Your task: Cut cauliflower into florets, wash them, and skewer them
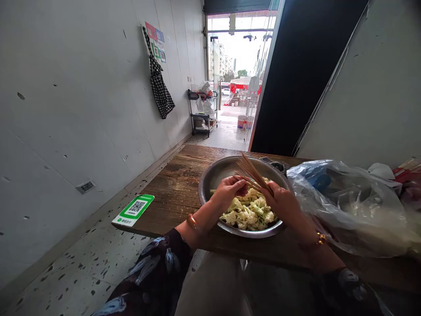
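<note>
A bundle of thin wooden skewers (251,170) fans up and to the left out of my right hand (281,202), whose fingers are closed round its lower end. My left hand (232,192) is closed in a pinch beside the bundle, where a few skewers slant down to its fingertips. How many it grips is hidden. Both hands are over a wide metal bowl (210,171) on the table. Pale cauliflower florets (250,213) with green stems lie in the bowl, below my fingers.
The wooden table (174,188) carries a green QR-code card (134,210) at its left corner. Clear plastic bags (355,206) crowd the right side. Beyond stand a wheeled cart (203,116) and an open doorway. A checkered apron (160,87) hangs on the left wall.
</note>
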Demonstrator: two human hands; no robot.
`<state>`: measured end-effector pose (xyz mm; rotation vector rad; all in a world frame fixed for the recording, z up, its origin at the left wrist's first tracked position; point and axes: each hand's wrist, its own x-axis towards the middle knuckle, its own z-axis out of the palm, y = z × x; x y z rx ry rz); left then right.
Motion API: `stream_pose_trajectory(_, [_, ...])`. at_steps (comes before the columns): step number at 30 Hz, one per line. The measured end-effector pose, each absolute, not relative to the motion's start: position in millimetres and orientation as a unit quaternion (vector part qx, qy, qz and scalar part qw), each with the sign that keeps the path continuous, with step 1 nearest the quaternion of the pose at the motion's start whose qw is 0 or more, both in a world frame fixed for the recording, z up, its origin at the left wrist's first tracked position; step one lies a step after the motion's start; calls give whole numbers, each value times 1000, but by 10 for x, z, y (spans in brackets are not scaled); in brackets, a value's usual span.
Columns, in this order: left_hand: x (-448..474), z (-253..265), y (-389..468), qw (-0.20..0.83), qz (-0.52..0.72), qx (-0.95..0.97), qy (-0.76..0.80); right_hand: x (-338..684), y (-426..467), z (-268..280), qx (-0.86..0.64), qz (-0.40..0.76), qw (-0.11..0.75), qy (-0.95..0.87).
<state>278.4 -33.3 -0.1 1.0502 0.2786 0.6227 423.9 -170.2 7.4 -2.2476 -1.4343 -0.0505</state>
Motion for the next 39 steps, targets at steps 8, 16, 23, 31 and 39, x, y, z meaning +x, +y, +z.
stream_pose_trajectory(8, [2767, 0, -337, 795, 328, 485, 157, 4210, -1650, 80, -764, 132, 326, -541])
stream_pose_trajectory(16, [2783, 6, -331, 789, 331, 484, 186, 4226, -1608, 94, -762, 91, 314, -559])
stream_pose_trajectory(23, [2791, -25, -316, 783, 326, 489, 203, 4197, -1614, 102, -783, 64, 297, -544])
stream_pose_trajectory(31, [2802, -45, -326, 787, 318, 494, 190, 4166, -1665, 133, -792, 64, 300, -529])
stream_pose_trajectory(39, [2785, -34, -347, 768, 327, 519, 184, 4188, -1673, 114, -780, 81, 326, -528])
